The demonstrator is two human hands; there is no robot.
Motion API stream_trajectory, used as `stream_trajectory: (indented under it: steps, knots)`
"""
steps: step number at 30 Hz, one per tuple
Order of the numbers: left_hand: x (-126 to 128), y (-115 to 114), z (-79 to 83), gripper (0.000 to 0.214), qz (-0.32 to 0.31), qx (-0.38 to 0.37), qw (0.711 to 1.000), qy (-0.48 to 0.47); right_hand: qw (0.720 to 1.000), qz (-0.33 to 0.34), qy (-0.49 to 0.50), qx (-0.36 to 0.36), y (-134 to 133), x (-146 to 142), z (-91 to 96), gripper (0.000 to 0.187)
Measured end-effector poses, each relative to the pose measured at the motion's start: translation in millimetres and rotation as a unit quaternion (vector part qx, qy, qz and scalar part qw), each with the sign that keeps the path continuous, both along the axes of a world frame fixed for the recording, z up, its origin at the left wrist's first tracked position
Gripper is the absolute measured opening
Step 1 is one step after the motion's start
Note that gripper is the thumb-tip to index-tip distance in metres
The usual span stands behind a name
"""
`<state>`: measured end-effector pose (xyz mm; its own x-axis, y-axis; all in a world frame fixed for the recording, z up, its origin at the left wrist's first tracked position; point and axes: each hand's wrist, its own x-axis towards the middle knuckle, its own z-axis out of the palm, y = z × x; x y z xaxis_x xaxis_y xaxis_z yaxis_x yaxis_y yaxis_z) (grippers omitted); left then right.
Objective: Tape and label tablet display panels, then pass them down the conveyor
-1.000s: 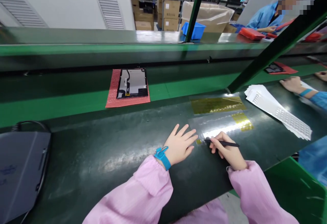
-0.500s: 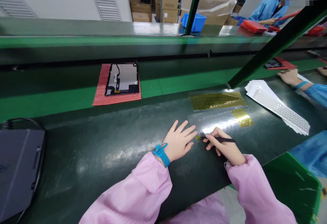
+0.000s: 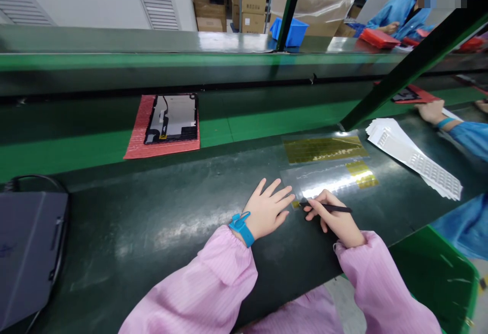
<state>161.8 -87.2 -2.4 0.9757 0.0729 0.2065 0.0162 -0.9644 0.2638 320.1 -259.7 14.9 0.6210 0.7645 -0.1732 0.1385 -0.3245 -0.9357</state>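
My left hand lies palm down with its fingers spread, fingertips at the left edge of a clear film sheet. My right hand is closed around a slim black tweezers-like tool. Its tip meets a small yellow film piece at the sheet's lower left corner, close to my left fingertips. Yellow film strips remain on the right part of that sheet. Just behind it lies another sheet covered in yellow film. Whether the tip grips the small piece is too small to tell.
A screen panel rides on red foam wrap on the green belt. White label sheets lie at right, near a co-worker's hand. A dark device sits at left; a green bin stands below the bench. A post slants across.
The screen panel and its red foam have shifted left along the belt. Another red foam piece at far right has also shifted left. My hands have hardly moved.
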Motion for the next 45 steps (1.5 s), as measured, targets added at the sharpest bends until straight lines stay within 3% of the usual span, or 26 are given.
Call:
stream_trajectory:
  steps: [7, 14, 25, 36, 45]
  knots:
    - [0.2, 0.0, 2.5, 0.044, -0.004, -0.012, 1.0, 0.007, 0.997, 0.017, -0.059, -0.042, -3.9, -2.2, 8.6, 0.037]
    - [0.5, -0.5, 3.6, 0.044, -0.003, -0.014, 1.0, 0.007, 0.997, 0.039, -0.028, -0.065, 1.9, 1.4, 14.8, 0.04]
    - [0.3, -0.3, 1.8, 0.046, -0.001, 0.006, 1.0, -0.005, 0.999, 0.01, 0.02, -0.023, 5.6, 0.7, 9.3, 0.046]
    - [-0.5, -0.3, 2.1, 0.044, -0.001, -0.001, 1.0, -0.004, 0.999, -0.018, -0.013, 0.026, 7.5, -9.6, 2.9, 0.044]
    - [0.6, 0.2, 5.1, 0.043, -0.009, -0.055, 0.998, 0.005, 0.995, -0.065, 0.0, 0.079, 5.0, -7.6, 2.2, 0.044]
